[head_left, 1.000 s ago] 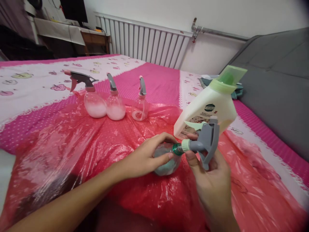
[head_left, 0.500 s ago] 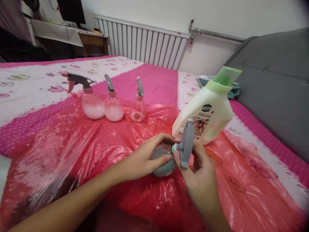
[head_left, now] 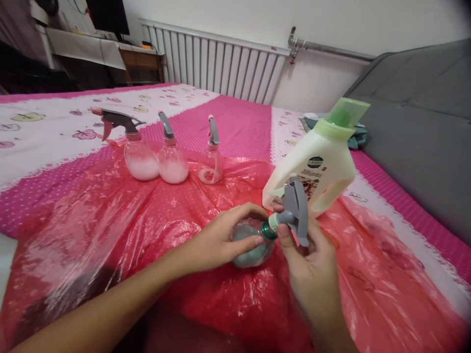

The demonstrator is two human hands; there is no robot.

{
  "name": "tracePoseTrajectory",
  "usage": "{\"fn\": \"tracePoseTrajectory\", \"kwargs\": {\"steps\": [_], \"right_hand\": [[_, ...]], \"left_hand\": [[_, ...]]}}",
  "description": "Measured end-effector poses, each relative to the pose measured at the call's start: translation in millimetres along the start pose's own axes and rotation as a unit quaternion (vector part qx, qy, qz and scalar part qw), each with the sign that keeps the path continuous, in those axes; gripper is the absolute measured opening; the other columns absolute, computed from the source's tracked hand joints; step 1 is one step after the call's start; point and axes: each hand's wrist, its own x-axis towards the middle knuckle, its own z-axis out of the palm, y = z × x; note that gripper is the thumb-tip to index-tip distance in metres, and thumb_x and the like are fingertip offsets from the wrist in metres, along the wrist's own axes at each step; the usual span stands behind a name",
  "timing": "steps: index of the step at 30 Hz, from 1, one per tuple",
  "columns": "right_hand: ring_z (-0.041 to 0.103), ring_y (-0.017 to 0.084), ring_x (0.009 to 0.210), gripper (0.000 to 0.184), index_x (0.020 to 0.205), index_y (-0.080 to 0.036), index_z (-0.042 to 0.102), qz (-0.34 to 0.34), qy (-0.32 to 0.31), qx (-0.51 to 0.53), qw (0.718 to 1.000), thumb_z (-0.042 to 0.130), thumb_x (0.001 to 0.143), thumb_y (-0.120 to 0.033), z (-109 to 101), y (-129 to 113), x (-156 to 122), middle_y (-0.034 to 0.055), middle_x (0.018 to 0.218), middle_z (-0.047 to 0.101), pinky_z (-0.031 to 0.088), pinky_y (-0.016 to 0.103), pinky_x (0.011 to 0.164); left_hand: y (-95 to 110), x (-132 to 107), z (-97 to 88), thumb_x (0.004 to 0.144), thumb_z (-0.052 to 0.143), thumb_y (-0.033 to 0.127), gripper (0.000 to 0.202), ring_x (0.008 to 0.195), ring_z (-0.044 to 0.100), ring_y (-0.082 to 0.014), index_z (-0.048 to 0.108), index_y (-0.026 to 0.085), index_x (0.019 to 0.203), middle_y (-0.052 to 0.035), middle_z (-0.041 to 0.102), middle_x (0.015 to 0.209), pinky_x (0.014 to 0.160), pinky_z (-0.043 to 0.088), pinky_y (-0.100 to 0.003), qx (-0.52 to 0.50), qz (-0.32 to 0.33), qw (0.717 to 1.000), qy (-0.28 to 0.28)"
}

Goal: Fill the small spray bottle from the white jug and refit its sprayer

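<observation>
A rounded, clear greenish spray bottle (head_left: 253,252) lies tilted to the right on the red plastic sheet (head_left: 154,225). My left hand (head_left: 226,242) is closed around its body, the thumb across the near side. My right hand (head_left: 309,260) grips a grey trigger spray head (head_left: 296,211) by its pale green collar, thumb and fingers pinching it. Green threads of the bottle neck (head_left: 270,230) show beside the collar. Right behind my right hand stands a large white detergent jug (head_left: 312,162) with a green cap, leaning or shaped to the right.
Three pink-collared spray bottles stand farther back left: one with foam (head_left: 142,159), another beside it with foam (head_left: 173,164), and a clearer one (head_left: 210,166). A grey padded headboard (head_left: 415,113) borders the right; a radiator (head_left: 221,63) is behind the bed.
My right hand has moved right with the spray head, and the collar has come away from the bottle, exposing green threads. My left hand stays on the bottle body.
</observation>
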Motion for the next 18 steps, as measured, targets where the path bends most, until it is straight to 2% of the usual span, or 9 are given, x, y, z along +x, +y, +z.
{"fn": "tracePoseTrajectory", "kwargs": {"steps": [4,6,9,12,15,18], "right_hand": [[0.070,0.024,0.105,0.024,0.108,-0.031,0.075,0.021,-0.024,0.070,0.997,0.072,0.091,-0.047,-0.2,0.7,-0.8,0.0029,0.110,0.075,0.053,0.042,0.093],[0.069,0.024,0.107,0.024,0.110,-0.031,0.075,0.023,-0.028,0.092,0.995,0.071,0.092,-0.046,-1.0,0.4,-0.8,0.0027,0.109,0.075,0.053,0.043,0.095],[0.067,0.027,0.111,0.021,0.107,-0.031,0.075,-0.004,-0.012,0.033,0.999,0.072,0.091,-0.044,-1.6,-1.9,-0.4,0.0036,0.112,0.074,0.048,0.050,0.103],[0.066,0.028,0.112,0.020,0.108,-0.031,0.074,-0.049,-0.019,-0.019,0.998,0.071,0.091,-0.040,-0.2,-4.2,-0.3,0.0039,0.114,0.073,0.047,0.052,0.102],[0.067,0.026,0.108,0.023,0.110,-0.032,0.074,-0.048,-0.047,-0.002,0.998,0.075,0.088,-0.036,0.1,-4.0,-0.2,0.0031,0.113,0.074,0.051,0.047,0.097],[0.070,0.025,0.099,0.022,0.108,-0.031,0.075,-0.015,-0.043,0.045,0.998,0.075,0.088,-0.042,-3.6,-1.9,1.3,0.0024,0.105,0.076,0.054,0.043,0.091]], "left_hand": [[-0.3,0.5,-0.2,0.096,0.070,0.029,0.031,0.121,0.065,-0.0257,0.062,0.020,0.125,-0.0092,0.069,0.128,0.107,0.050,-0.041,-0.006,0.000,1.000,0.003],[-0.5,0.2,-0.1,0.097,0.070,0.029,0.030,0.123,0.065,-0.0261,0.063,0.021,0.125,-0.0098,0.069,0.131,0.108,0.050,-0.041,-0.005,0.000,1.000,0.001],[-0.8,-0.5,0.0,0.096,0.070,0.029,0.028,0.122,0.065,-0.0261,0.063,0.021,0.123,-0.0096,0.069,0.130,0.108,0.049,-0.042,-0.002,0.005,1.000,-0.002],[-1.2,-1.0,-0.2,0.096,0.070,0.030,0.030,0.121,0.065,-0.0263,0.063,0.022,0.124,-0.0094,0.069,0.129,0.108,0.051,-0.043,-0.005,0.000,1.000,0.003],[-1.0,-1.0,-0.7,0.097,0.069,0.028,0.031,0.123,0.065,-0.0270,0.062,0.023,0.127,-0.0094,0.068,0.133,0.109,0.050,-0.045,-0.005,-0.003,1.000,0.005],[0.0,-0.6,-0.7,0.098,0.069,0.029,0.031,0.126,0.064,-0.0277,0.062,0.022,0.127,-0.0101,0.068,0.135,0.110,0.049,-0.044,-0.010,0.005,1.000,-0.002]]}}
